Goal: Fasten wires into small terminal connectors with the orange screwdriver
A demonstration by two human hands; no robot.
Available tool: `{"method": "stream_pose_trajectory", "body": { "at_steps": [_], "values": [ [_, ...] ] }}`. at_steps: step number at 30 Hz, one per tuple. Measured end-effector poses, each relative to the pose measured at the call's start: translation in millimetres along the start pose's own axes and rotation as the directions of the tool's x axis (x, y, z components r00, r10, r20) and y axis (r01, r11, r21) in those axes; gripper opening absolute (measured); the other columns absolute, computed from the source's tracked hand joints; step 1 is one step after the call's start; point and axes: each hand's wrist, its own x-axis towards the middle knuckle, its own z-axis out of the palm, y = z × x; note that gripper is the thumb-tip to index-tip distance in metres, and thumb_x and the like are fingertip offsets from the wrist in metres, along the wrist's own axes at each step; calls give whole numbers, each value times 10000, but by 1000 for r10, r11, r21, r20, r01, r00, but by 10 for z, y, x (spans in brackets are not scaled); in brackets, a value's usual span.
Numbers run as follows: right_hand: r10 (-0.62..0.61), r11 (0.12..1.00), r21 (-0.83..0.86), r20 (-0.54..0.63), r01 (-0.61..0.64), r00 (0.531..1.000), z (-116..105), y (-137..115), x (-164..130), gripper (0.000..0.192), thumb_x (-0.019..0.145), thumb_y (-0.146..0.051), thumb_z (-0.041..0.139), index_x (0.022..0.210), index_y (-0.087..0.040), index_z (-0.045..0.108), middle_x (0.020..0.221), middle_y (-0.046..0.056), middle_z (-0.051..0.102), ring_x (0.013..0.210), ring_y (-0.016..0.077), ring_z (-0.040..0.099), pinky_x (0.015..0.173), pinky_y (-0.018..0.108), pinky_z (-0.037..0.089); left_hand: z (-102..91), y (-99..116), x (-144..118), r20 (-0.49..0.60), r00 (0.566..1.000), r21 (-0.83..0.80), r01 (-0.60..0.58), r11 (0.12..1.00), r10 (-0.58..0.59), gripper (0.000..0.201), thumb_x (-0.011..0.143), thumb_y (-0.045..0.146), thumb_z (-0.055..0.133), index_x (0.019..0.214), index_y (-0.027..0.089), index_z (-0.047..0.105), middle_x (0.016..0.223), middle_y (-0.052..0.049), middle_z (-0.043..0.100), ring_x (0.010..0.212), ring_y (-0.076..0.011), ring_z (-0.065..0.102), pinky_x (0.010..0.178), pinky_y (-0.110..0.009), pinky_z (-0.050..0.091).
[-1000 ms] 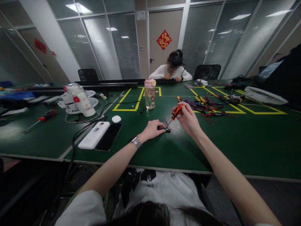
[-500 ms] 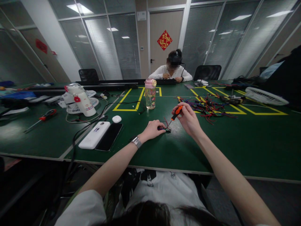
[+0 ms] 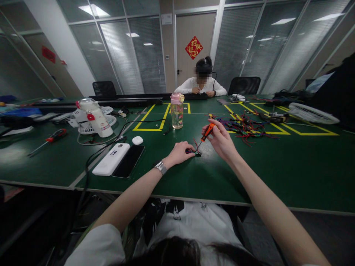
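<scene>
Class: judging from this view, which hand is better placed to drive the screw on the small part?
Right. The right hand already grips the orange screwdriver, tip at the small wired part; the left hand pins it down.

My left hand (image 3: 179,152) covers most of the small part (image 3: 197,153) I'm pinning to the bench (image 3: 194,177); too tiny to make out. Screwdriver (image 3: 206,133) tip lost in wires. Both elbows cut off by btm edge
</scene>
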Motion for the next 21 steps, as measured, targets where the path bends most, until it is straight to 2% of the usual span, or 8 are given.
{"method": "stream_pose_trajectory", "body": {
  "at_steps": [8,14,18,21],
  "values": [
    [-37,999,-39,-40,36,999,-34,12,6,267,745,-500,821,902,-319,704,910,-20,683,849,168,646,883,373,559,-17,14,-8,7,1000,1,1,1000,-1,168,907,343,709,1003,214,757,953,-31,664,909,-192,618,866,-313,448],
    [-11,1000,-29,13,12,1000,-13,-24,3,311,798,-511,768,1041,-330,701,903,-5,705,874,182,658,907,403,561,-7,1,-7,3,1000,-10,-3,1000,3,162,910,336,707,1007,216,755,961,-30,661,913,-186,618,868,-305,452],
    [4,998,63,11,-5,1000,28,-27,-7,266,793,-499,784,976,-324,701,900,-12,715,872,168,661,901,379,564,6,-5,2,2,1000,7,7,1000,-7,151,899,321,722,998,214,761,949,-28,655,898,-184,616,860,-303,451],
    [-2,998,69,-12,3,1000,13,0,-4,243,788,-489,791,935,-321,694,902,-21,699,848,154,652,853,349,570,8,-5,5,1,1000,11,5,1000,-5,153,903,326,719,999,215,759,938,-27,656,893,-182,614,855,-301,449]
  ]
}}
